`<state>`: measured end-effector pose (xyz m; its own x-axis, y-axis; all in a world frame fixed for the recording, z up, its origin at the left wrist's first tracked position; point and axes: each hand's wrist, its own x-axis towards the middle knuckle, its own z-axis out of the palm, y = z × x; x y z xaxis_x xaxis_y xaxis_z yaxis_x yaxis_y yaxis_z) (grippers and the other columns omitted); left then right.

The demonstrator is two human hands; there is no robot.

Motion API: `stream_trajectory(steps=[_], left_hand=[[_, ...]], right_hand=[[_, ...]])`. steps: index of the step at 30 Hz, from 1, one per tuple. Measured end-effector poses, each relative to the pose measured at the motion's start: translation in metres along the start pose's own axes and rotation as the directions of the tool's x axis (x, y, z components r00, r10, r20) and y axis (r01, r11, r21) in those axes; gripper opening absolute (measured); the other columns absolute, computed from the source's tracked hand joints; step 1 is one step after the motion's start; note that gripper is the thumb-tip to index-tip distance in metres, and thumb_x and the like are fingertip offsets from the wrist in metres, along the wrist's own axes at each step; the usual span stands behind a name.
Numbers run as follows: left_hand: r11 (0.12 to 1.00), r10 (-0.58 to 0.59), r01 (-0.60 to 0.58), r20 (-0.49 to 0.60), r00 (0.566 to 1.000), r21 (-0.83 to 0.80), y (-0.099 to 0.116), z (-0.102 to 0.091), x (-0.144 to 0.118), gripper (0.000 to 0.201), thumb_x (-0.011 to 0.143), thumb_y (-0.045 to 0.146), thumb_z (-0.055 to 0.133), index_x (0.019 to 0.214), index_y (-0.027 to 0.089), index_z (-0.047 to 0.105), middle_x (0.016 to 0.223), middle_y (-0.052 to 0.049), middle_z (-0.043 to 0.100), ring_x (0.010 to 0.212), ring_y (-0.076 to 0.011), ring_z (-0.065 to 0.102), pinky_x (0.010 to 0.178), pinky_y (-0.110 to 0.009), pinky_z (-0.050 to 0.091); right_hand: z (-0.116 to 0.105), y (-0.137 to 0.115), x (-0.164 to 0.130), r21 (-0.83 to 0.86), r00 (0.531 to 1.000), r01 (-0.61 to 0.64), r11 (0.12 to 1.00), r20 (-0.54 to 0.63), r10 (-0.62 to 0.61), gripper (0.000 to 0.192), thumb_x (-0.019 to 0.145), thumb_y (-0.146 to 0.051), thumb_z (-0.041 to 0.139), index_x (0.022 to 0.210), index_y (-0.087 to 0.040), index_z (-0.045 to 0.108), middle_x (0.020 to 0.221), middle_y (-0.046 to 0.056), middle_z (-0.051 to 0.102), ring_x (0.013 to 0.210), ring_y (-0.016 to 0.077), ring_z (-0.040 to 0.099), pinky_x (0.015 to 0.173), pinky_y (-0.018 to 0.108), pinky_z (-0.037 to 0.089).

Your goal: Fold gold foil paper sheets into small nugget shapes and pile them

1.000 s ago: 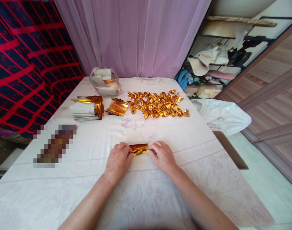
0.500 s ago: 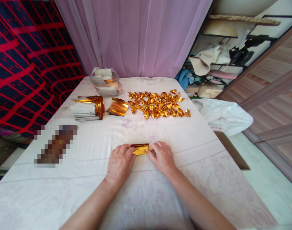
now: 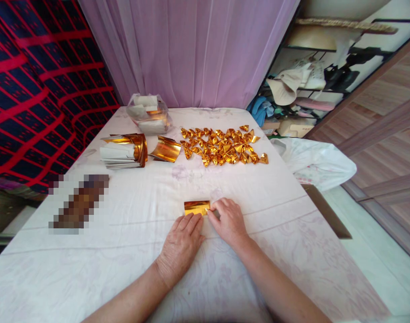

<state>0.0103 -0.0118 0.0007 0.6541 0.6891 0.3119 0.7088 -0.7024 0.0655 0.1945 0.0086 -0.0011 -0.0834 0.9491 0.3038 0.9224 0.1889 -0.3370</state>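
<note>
A small folded gold foil paper (image 3: 196,207) lies on the white cloth-covered table (image 3: 131,251) in front of me. My left hand (image 3: 182,244) rests flat, fingers together, its fingertips on the paper's near edge. My right hand (image 3: 227,221) pinches the paper's right end with thumb and forefinger. A spread of several folded gold pieces (image 3: 223,146) lies farther back on the table.
At the back left sit a stack of white-and-gold sheets (image 3: 122,151), a curled gold sheet (image 3: 165,149) and a clear plastic bag of sheets (image 3: 148,113). A white bag (image 3: 315,163) hangs off the right edge. A purple curtain and cluttered shelves stand behind.
My left hand slid from the paper's left end toward me and to the right, flattening along its near edge. The paper now shows as a wider rectangle. My right hand stayed put.
</note>
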Motion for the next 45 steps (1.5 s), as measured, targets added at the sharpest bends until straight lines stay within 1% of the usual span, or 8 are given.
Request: stream_trajectory(steps=[13,17,23,26,29,34,38,45], left_hand=[[1.000,0.001,-0.001,-0.005,1.000,-0.025,-0.002,0.002,-0.002,0.035,0.095,0.026,0.045,0.125,0.012,0.057,0.126,-0.013,0.063,0.121,-0.0267,0.056,0.103,-0.045,0.043],[0.999,-0.002,0.003,0.007,1.000,-0.051,-0.003,0.003,-0.002,0.036,0.095,0.026,0.045,0.126,0.013,0.056,0.126,-0.013,0.063,0.122,-0.0266,0.055,0.104,-0.045,0.043],[1.000,0.011,-0.011,0.001,1.000,-0.020,-0.004,0.000,-0.001,0.035,0.094,0.026,0.044,0.124,0.012,0.058,0.126,-0.013,0.064,0.120,-0.0268,0.057,0.103,-0.045,0.043],[1.000,0.005,-0.004,0.022,1.000,-0.009,-0.003,-0.002,0.001,0.035,0.094,0.027,0.044,0.124,0.014,0.058,0.126,-0.012,0.064,0.118,-0.0266,0.057,0.103,-0.045,0.042],[1.000,-0.002,0.003,0.062,0.998,-0.013,-0.003,-0.005,0.003,0.038,0.095,0.029,0.044,0.127,0.014,0.057,0.126,-0.011,0.064,0.119,-0.0261,0.056,0.104,-0.045,0.040],[0.998,-0.051,0.057,0.139,0.989,-0.033,-0.002,-0.009,0.009,0.043,0.093,0.032,0.047,0.132,0.016,0.053,0.128,-0.009,0.062,0.119,-0.0252,0.054,0.106,-0.046,0.036],[0.996,-0.074,0.083,0.175,0.982,-0.043,-0.001,-0.012,0.012,0.043,0.091,0.032,0.050,0.131,0.019,0.054,0.128,-0.007,0.061,0.118,-0.0247,0.053,0.106,-0.046,0.035],[0.997,-0.048,0.054,0.120,0.992,-0.052,-0.002,-0.011,0.012,0.042,0.090,0.030,0.051,0.130,0.016,0.055,0.125,-0.010,0.061,0.115,-0.0254,0.053,0.103,-0.044,0.038]], right_hand=[[0.001,0.000,-0.002,0.015,1.000,-0.009,1.000,-0.004,0.009,0.001,0.083,-0.021,0.060,0.081,-0.021,0.060,0.084,0.003,0.062,0.084,0.0211,0.054,0.075,0.032,0.033],[0.001,0.001,-0.002,0.021,1.000,-0.008,1.000,0.012,0.008,0.003,0.084,-0.021,0.058,0.082,-0.021,0.060,0.084,0.004,0.062,0.085,0.0209,0.054,0.075,0.032,0.033],[0.001,0.001,-0.002,0.046,1.000,-0.012,0.999,0.023,0.011,0.004,0.084,-0.020,0.057,0.082,-0.022,0.059,0.084,0.004,0.062,0.085,0.0208,0.055,0.075,0.033,0.034],[0.002,0.001,-0.002,0.050,1.000,-0.017,0.999,0.014,0.017,0.004,0.084,-0.020,0.057,0.086,-0.021,0.059,0.086,0.004,0.063,0.086,0.0217,0.055,0.076,0.033,0.034],[0.002,0.001,-0.003,0.067,0.999,-0.030,0.997,-0.012,0.031,0.011,0.084,-0.020,0.056,0.094,-0.020,0.059,0.088,0.005,0.064,0.086,0.0215,0.056,0.078,0.033,0.035],[-0.001,0.002,-0.003,0.082,1.000,0.003,0.997,0.004,-0.003,0.004,0.085,-0.020,0.057,0.083,-0.022,0.060,0.084,0.002,0.062,0.085,0.0199,0.055,0.075,0.032,0.035],[-0.003,0.000,-0.003,0.061,1.000,0.004,0.998,0.013,-0.004,0.003,0.086,-0.021,0.059,0.084,-0.022,0.062,0.085,0.002,0.061,0.086,0.0197,0.055,0.075,0.032,0.034],[-0.006,-0.006,-0.001,0.006,0.999,-0.020,1.000,0.042,0.020,0.002,0.083,-0.024,0.063,0.084,-0.022,0.062,0.085,0.003,0.061,0.087,0.0206,0.055,0.076,0.032,0.035]])
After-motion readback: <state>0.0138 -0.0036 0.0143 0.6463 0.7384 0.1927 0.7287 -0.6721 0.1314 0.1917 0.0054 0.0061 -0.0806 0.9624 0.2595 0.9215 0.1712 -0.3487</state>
